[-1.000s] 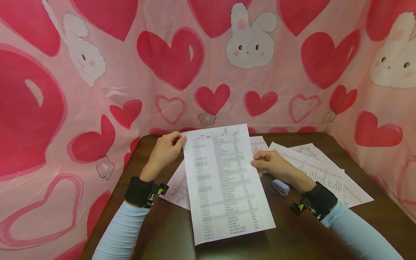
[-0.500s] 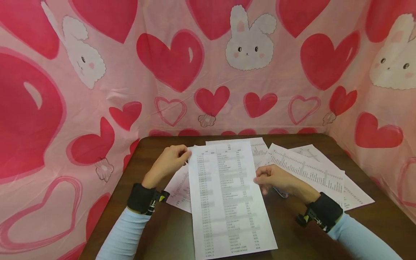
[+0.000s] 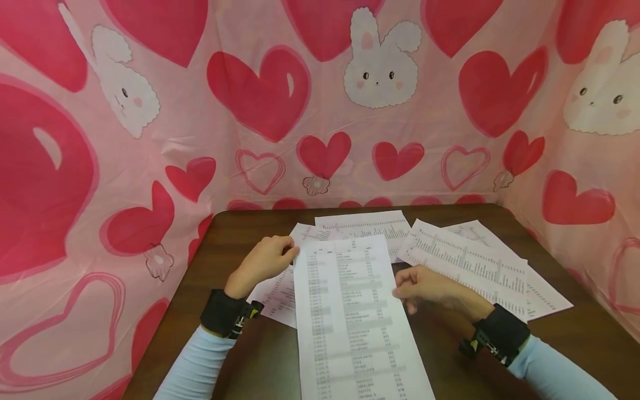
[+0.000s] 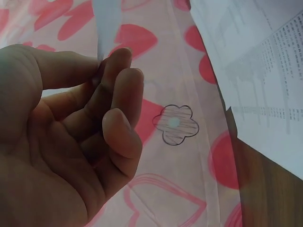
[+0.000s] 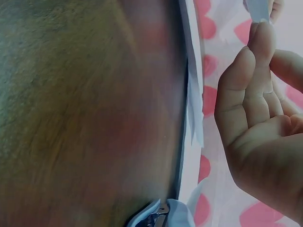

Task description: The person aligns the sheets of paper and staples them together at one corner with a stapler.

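Observation:
Both hands hold up a white printed sheet of paper (image 3: 350,333) with columns of text and grey bands, its lower end cut off by the head view. My left hand (image 3: 265,264) pinches its upper left corner between thumb and fingertips. On the right edge, somewhat lower, my right hand (image 3: 425,289) pinches it between thumb and forefinger. In the right wrist view a small pale-blue stapler (image 5: 177,213) lies on the table, hidden behind the right hand and wrist in the head view.
More printed sheets lie spread over the brown table (image 3: 260,219): one behind the held page on the left, one at the back (image 3: 360,221), and overlapping sheets (image 3: 465,261) on the right. A pink cloth (image 3: 320,111) with hearts and rabbits surrounds the table.
The held sheet has come down and toward me, both hands lowering with it. The sheet at the back now shows more, and the stapler has become covered in the head view.

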A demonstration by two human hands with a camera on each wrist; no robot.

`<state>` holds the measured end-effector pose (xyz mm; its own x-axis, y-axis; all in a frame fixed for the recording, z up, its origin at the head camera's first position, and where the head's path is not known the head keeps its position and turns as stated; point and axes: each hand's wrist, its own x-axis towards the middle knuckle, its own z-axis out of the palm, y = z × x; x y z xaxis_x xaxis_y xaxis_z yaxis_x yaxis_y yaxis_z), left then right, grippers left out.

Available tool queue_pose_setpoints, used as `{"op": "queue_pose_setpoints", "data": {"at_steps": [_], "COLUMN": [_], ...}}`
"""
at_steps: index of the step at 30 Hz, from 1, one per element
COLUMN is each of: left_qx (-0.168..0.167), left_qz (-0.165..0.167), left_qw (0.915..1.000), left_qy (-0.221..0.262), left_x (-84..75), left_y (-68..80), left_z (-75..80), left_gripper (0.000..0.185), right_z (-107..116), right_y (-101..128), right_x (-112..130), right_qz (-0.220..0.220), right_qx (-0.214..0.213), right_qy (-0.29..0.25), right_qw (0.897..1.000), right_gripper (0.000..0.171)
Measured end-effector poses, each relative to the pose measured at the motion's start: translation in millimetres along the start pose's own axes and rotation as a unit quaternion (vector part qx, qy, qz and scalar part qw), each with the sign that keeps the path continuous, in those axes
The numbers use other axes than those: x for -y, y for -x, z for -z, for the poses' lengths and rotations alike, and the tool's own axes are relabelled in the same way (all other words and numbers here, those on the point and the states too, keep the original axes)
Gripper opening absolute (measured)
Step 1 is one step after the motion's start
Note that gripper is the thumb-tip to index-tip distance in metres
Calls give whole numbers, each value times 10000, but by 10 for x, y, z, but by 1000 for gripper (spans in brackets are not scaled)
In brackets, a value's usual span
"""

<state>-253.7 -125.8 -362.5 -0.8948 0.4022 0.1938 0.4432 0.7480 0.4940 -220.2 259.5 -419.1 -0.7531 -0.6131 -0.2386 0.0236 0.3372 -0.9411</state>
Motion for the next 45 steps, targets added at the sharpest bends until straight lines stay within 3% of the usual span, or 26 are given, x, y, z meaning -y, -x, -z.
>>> {"op": "queue_pose_setpoints", "data": {"at_steps": [14, 25, 37, 45], "left_qx": [550, 889, 890, 721], "left_qz": [163, 267, 318, 342], "left_qw": [9980, 9957, 9955, 9968], "left_qy": [-275, -7, -18, -93], "left_x": [37, 129, 246, 294], "left_y": [-24, -36, -87, -62], "left_z": [-210, -345, -533, -609], "left_gripper": [20, 23, 23, 20], "right_z": [-20, -89, -197, -197], "right_y": [28, 38, -17, -61], "right_x": [-137, -181, -208, -201], "right_qz": [167, -250, -197, -172], "right_qx": [643, 436, 333, 266], "right_qy": [226, 528, 1023, 1358], "right_qw": [9975, 9973, 9940, 9902], "right_gripper": [18, 15, 12, 10]}}
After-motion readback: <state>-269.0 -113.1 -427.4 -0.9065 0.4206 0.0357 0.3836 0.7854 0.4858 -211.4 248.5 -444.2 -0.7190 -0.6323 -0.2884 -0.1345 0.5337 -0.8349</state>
